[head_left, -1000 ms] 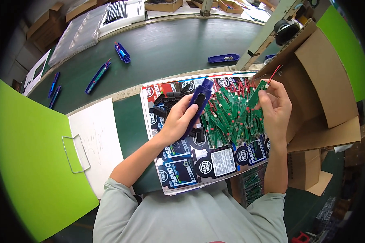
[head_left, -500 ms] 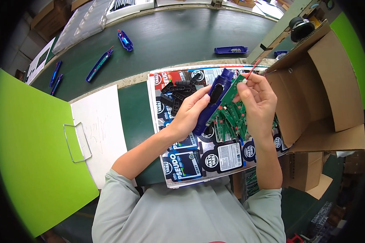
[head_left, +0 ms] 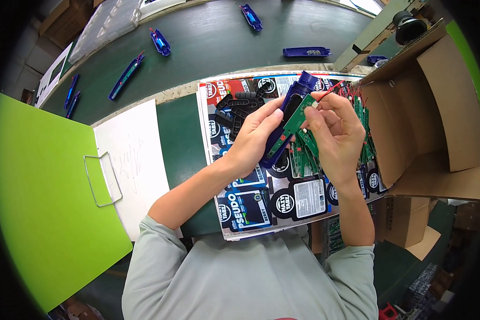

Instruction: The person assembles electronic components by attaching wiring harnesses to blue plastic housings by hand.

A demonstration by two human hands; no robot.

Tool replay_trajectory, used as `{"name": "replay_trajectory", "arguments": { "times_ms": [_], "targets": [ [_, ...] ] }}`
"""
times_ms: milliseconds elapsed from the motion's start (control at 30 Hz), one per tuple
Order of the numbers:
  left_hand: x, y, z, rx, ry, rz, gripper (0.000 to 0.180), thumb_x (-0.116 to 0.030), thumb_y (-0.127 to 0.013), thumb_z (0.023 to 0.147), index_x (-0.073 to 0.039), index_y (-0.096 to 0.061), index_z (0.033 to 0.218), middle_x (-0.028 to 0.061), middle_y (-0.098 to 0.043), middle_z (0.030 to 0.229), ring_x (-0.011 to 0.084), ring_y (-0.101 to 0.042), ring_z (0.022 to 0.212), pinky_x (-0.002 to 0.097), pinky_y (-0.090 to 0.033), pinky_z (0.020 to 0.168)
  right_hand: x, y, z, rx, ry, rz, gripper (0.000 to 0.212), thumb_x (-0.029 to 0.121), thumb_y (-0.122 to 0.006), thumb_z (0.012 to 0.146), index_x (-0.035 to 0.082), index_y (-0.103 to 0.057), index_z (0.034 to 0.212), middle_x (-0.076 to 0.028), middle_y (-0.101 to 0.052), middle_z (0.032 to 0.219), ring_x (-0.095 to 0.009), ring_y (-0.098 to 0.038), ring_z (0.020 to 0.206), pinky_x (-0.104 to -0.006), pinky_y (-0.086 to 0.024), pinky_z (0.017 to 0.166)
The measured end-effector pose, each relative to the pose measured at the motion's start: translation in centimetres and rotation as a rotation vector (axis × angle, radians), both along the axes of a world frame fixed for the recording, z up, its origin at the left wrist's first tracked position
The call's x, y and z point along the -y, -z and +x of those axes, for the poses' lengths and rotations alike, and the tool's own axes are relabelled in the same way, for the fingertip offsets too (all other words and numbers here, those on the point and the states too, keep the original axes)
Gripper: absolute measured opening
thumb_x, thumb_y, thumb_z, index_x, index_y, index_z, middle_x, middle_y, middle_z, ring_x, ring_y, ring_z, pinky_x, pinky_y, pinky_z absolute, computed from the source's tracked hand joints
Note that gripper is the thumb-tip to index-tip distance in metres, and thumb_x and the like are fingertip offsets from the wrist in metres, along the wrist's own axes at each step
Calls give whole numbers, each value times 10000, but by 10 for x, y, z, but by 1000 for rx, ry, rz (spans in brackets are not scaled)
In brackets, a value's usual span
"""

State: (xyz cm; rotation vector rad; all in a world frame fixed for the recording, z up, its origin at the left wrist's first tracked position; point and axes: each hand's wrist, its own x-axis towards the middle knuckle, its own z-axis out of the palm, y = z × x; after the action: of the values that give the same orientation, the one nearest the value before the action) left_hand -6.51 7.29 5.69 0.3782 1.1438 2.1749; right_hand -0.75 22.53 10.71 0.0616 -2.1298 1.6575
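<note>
My left hand (head_left: 257,132) is closed around a dark blue plastic housing (head_left: 305,81), an elongated half shell held at a slant with its hollow side up. Between the thumb and fingers of my right hand (head_left: 336,130) is the wide end of a green circuit board (head_left: 300,114), from which a red wire trails. The board lies along the housing's right edge, its narrow end over the lower part of the shell. Whether it is seated inside, I cannot tell. Under my hands lies a pile of similar green boards (head_left: 305,154). Black oblong plastic parts (head_left: 240,109) are heaped left of my left hand.
A printed sheet stack (head_left: 309,221) covers the work surface. An open cardboard box (head_left: 410,122) stands at the right, a lime-green folder (head_left: 53,197) at the left. Beyond, several blue housings (head_left: 160,42) rest on a dark green belt (head_left: 213,42). A metal post (head_left: 376,37) rises at the far right.
The board has turned, so more of its face shows, with both hands still gripping as before. Another blue housing has come into view on the belt at the far middle. The view has shifted slightly.
</note>
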Motion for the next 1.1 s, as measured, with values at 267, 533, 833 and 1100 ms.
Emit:
{"name": "replay_trajectory", "arguments": {
  "times_ms": [267,533,833,1100],
  "targets": [
    [3,5,-1,-16,47,11,453,-244,-444,1074,-63,-433,1489,66,-655,1114,132,-621,932,296,-516,813,3,5,4,3,-19,-14,246,-26,-648,949,-28,-594,1189,-68,-631,960,-108,-657,775,-228,-548,641],
    [1,3,-4,1,28,2,454,-229,-456,1070,-55,-437,1489,70,-654,1125,133,-624,934,295,-523,824,-1,2,-1,39,-41,-91,214,-52,-659,920,-48,-646,1133,-39,-648,837,-81,-642,717,-206,-507,595],
    [-1,3,2,-16,35,45,453,-216,-466,1065,-38,-441,1482,66,-633,1165,135,-615,928,293,-516,816,4,9,-4,-133,304,534,319,33,-785,795,52,-687,1098,-76,-518,971,-170,-537,772,-320,-475,670],
    [-1,2,13,-276,-3,-115,505,-32,-484,1006,-16,-387,1501,48,-611,1103,88,-592,879,255,-515,777,7,18,-3,11,288,168,538,18,-778,793,-16,-511,1258,-55,-553,946,-97,-541,710,-284,-466,609]
  ]
}}
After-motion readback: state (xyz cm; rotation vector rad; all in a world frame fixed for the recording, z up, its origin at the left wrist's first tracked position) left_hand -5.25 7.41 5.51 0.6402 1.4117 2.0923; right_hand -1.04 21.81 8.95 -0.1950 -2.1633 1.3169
